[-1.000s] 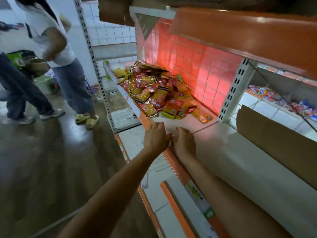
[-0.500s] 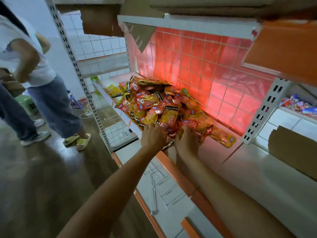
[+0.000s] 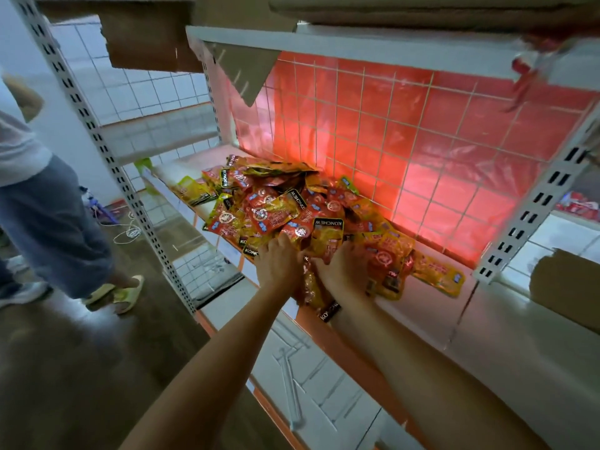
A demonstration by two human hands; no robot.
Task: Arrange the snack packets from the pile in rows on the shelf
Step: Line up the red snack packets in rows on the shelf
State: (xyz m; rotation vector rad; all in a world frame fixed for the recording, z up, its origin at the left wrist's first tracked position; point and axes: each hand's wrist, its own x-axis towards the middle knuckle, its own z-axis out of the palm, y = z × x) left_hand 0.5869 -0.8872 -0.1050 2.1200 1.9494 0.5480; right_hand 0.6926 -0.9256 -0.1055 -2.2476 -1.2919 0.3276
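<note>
Left hand (image 3: 279, 266) and right hand (image 3: 344, 271), frame centre, rest side by side on pile (image 3: 292, 203) (near edge) on shelf (image 3: 422, 308); fingertips buried; grip cannot be determined.

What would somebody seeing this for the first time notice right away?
A heap of red and yellow snack packets fills the middle of the shelf, against a back wall of tiles glowing red. The left hand and right hand sit side by side at the heap's near edge, fingers among the packets. At far left, a person in jeans and yellow slippers stands on the floor.
</note>
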